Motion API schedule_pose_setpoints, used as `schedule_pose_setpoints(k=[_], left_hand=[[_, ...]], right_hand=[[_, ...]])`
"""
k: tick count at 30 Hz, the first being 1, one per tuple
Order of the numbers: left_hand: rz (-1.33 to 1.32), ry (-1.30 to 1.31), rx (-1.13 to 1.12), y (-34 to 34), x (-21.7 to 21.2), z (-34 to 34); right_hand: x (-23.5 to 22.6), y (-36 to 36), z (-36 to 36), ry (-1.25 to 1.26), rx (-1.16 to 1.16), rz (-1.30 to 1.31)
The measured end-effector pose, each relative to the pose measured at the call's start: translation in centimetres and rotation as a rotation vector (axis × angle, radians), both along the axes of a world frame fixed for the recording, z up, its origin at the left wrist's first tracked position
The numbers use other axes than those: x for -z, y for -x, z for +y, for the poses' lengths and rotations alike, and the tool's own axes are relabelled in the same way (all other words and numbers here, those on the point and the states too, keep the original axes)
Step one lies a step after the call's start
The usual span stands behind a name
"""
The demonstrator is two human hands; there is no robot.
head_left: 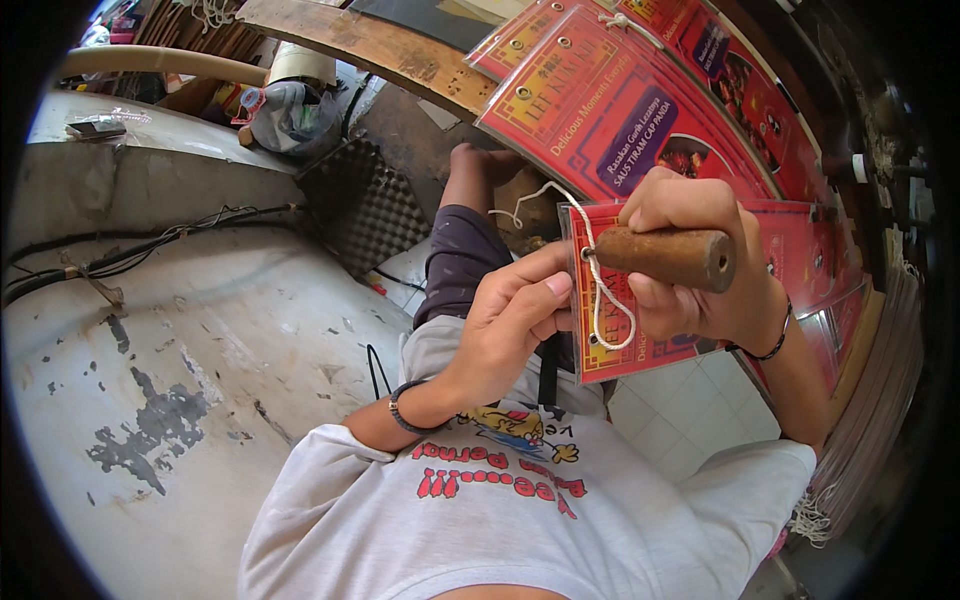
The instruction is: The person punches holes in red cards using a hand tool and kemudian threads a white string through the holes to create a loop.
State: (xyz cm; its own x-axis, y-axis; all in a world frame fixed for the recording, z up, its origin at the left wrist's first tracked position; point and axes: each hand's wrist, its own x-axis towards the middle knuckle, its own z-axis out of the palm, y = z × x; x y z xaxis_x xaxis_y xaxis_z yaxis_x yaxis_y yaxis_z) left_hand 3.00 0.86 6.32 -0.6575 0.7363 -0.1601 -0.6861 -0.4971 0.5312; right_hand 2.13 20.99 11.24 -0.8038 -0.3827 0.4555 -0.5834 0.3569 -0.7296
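Note:
My left hand (512,312) pinches the left edge of a red plastic-covered card (655,352) between thumb and fingers. A white cord (601,290) runs through metal eyelets along that edge. It loops down over the card's front, and its loose end curls away beyond the card. In my right hand (712,208) is a wooden-handled tool (665,257), gripped around its brown round handle. The handle's narrower end is at the upper eyelet, beside the cord. I cannot see the tool's tip or what kind it is.
More red cards (600,110) with eyelets lie overlapping on a wooden surface (400,50) at the far right. A worn pale panel (200,380) with dark cables (150,245) fills the left. Black egg-crate foam (370,205) and a clear plastic bag (290,115) lie beyond.

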Motion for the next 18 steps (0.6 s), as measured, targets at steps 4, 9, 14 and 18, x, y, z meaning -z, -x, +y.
schedule_pose_setpoints(k=[4,9,14,18], left_hand=[[0.021,0.014,-0.090,-0.3,0.7,0.2],[0.053,0.114,-0.158,-0.1,1.1,0.8],[0.137,0.123,-0.228,0.2,1.6,1.3],[0.213,0.191,-0.258,0.3,1.7,1.3]], right_hand=[[-0.1,0.1,0.1,0.005,0.018,-0.019],[-0.4,0.3,0.2,-0.024,0.035,-0.010],[-0.2,0.3,0.5,-0.059,0.067,0.042],[-0.7,-0.3,1.0,0.070,0.101,-0.076]])
